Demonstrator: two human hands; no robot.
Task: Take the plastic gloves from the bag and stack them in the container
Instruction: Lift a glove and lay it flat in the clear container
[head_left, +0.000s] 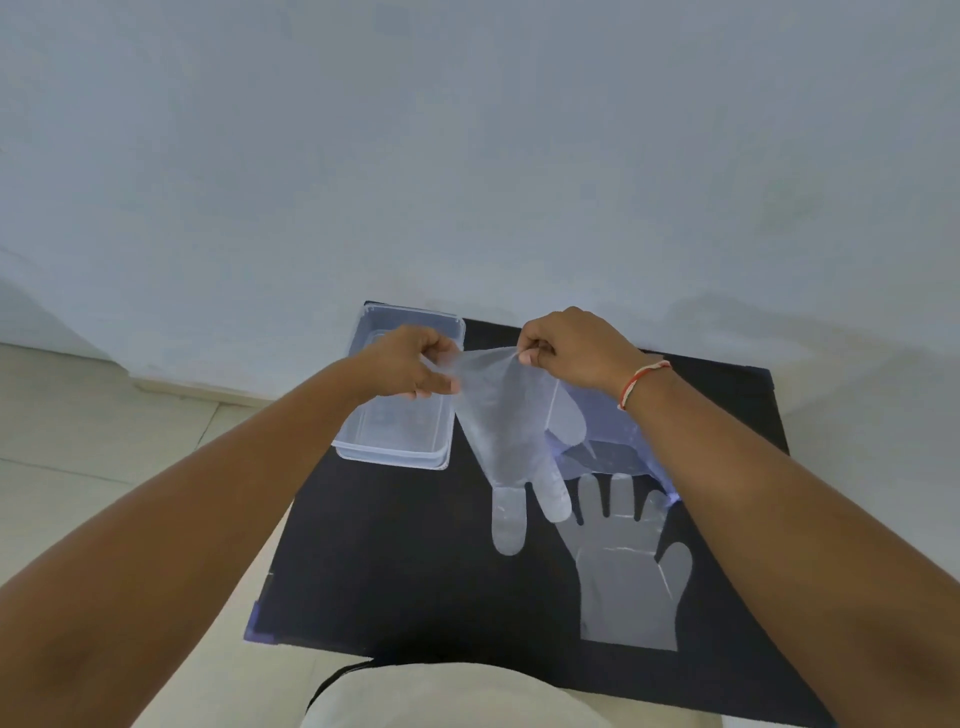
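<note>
A clear plastic glove (506, 436) hangs in the air, fingers pointing down over the black board. My left hand (410, 364) pinches one corner of its cuff and my right hand (571, 345) pinches the other, stretching the cuff between them. A clear rectangular container (395, 452) stands at the board's back left, partly under my left hand. The clear bag (613, 441) lies behind the hanging glove, below my right wrist. A second glove (628, 582) lies flat on the board at the right, fingers pointing away from me.
The black board (405, 561) rests on my lap against a pale blue wall (467, 156). Pale floor tiles (104, 441) lie to the left. My light trousers (467, 696) show at the bottom.
</note>
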